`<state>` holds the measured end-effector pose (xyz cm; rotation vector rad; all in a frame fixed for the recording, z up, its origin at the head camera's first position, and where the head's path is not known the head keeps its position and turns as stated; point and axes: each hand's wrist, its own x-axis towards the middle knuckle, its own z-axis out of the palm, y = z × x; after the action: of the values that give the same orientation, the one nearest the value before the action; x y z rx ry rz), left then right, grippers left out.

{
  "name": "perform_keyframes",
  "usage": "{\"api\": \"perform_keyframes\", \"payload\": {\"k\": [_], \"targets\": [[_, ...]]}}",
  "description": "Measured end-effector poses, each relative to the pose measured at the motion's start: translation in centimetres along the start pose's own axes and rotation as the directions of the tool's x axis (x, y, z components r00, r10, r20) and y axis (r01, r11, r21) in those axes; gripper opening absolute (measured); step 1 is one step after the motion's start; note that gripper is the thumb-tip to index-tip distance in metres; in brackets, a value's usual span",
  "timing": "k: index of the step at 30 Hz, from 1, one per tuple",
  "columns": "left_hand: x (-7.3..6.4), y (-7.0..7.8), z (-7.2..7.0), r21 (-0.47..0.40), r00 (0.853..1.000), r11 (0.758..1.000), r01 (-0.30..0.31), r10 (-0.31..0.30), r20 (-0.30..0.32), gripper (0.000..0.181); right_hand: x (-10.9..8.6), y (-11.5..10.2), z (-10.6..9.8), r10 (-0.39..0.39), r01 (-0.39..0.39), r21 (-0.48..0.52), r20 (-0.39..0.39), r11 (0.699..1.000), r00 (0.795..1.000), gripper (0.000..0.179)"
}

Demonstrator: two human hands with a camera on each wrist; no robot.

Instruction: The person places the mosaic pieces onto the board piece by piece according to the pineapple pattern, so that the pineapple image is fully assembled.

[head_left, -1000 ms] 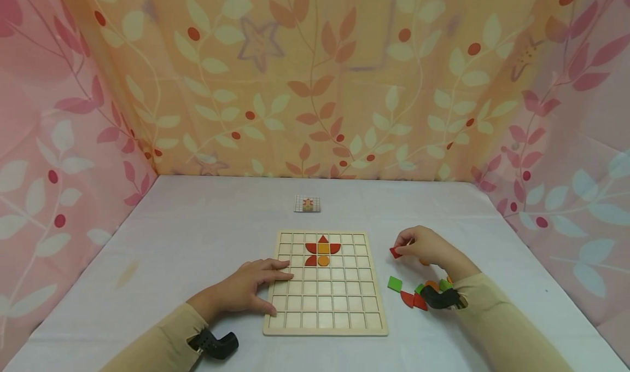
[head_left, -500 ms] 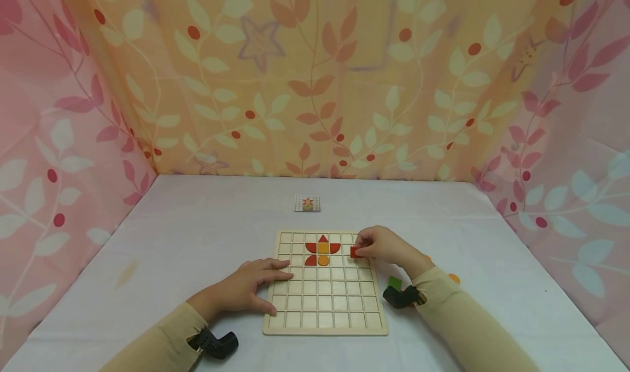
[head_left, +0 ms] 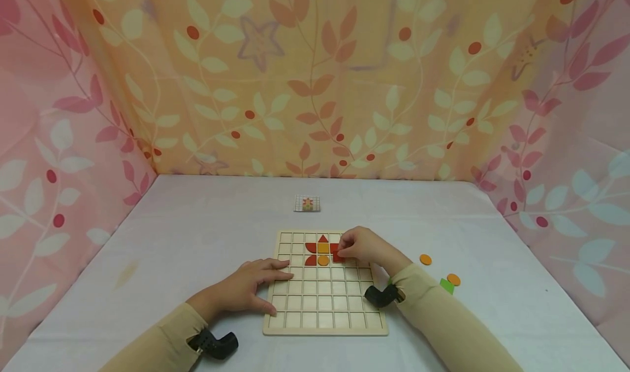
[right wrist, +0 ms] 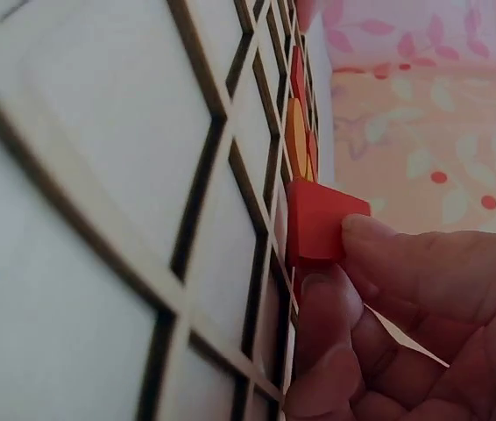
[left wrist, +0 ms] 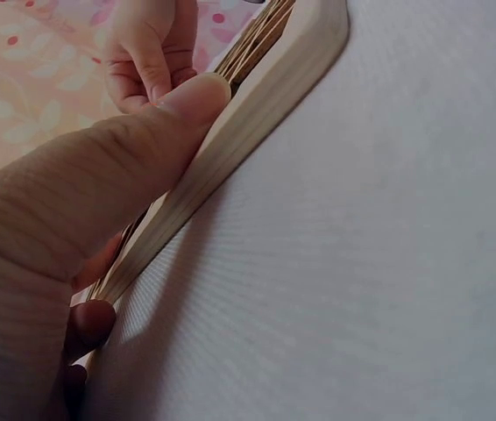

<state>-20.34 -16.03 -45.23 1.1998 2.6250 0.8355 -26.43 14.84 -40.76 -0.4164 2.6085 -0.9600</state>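
In the head view, my right hand pinches a red wooden tile over the upper right part of the gridded wooden board. The right wrist view has the tile between thumb and fingers, right at the grid; whether it is seated in a cell I cannot tell. Beside it on the board lie an orange square, an orange disc, a red triangle and red quarter-circles. My left hand rests spread on the board's left edge, its thumb touching the rim.
Behind the board lies a small card with a printed figure on a grid. Right of the board are orange discs and a green piece; the right sleeve hides other loose pieces. Patterned curtains surround the table.
My right hand has carried the red tile leftward from the loose pieces onto the board, beside the orange disc and red pieces. My left hand has stayed in place.
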Motion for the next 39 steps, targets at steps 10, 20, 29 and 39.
{"api": "perform_keyframes", "payload": {"k": [10,20,29,39], "targets": [[-0.04,-0.01,-0.05,0.009,1.000,1.000,-0.002,0.002,-0.001,0.073,0.16,-0.26,0.54,0.008,-0.008,0.007,-0.007,1.000,1.000,0.012],[-0.02,0.06,-0.10,0.012,1.000,1.000,-0.002,0.002,0.000,0.073,-0.09,-0.81,0.65,0.032,-0.033,-0.029,-0.013,0.999,0.999,0.016],[-0.01,0.09,-0.03,0.002,1.000,1.000,-0.002,0.002,-0.001,0.072,0.03,-0.58,0.75,0.065,-0.067,-0.048,-0.045,0.997,0.997,0.020],[0.01,0.06,-0.08,0.006,1.000,1.000,-0.003,0.003,-0.006,0.073,0.09,-0.88,0.58,0.036,-0.038,-0.070,-0.030,0.997,0.999,0.020]]}}
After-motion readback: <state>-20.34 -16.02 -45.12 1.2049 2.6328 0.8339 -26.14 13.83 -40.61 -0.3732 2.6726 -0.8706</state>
